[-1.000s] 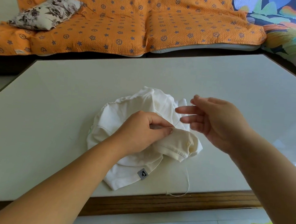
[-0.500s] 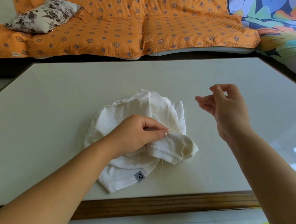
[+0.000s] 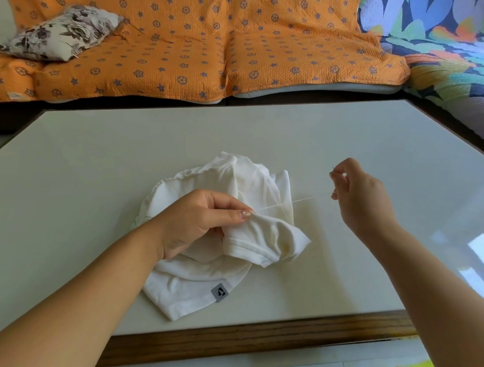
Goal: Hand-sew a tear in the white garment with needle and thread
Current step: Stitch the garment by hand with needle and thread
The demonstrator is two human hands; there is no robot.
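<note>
Barely discernible, a needle (image 3: 333,169) is pinched by right hand (image 3: 360,200); left hand (image 3: 198,220) pinches garment (image 3: 235,176).

The garment (image 3: 229,182) lies bunched on the bench (image 3: 88,168), near its front edge and about midway across. The left hand (image 3: 198,223) rests on the garment, pinching a fold at its right side. The right hand (image 3: 360,197) is over the bench, right of the garment and apart from it, its fingers (image 3: 340,178) pinching the needle (image 3: 333,169). The thread (image 3: 301,200) runs from the fold to the right hand. Behind the bench stands a sofa (image 3: 189,45), with a pillow (image 3: 63,33) on its left part.
</note>
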